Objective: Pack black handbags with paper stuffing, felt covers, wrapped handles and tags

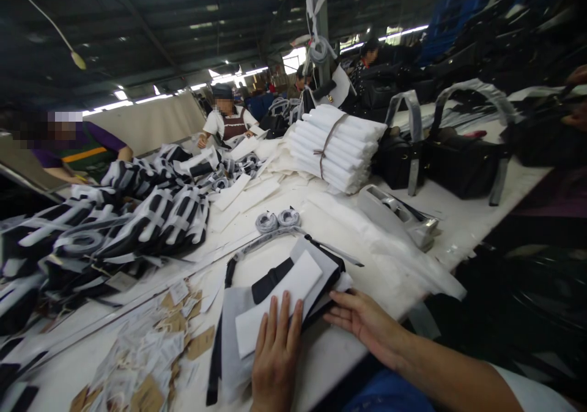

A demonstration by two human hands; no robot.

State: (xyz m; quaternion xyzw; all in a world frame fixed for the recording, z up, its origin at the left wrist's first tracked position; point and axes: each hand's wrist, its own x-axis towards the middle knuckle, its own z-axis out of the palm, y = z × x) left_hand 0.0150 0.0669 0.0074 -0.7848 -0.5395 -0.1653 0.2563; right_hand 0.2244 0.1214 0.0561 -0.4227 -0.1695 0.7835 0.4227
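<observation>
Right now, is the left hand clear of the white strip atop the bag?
No, the left hand lies with its fingers on the white strip.

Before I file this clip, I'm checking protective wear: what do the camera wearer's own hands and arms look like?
The left hand and right hand are gloveless, with no rings visible. The right forearm is bare up to a whitish sleeve, with no watch or bracelet showing. Any left sleeve is out of view.

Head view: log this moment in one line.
Left hand: on white sheet over black bag | Right hand: at bag's right edge | Beyond bag: two coils | Left of bag: brown tags
</observation>
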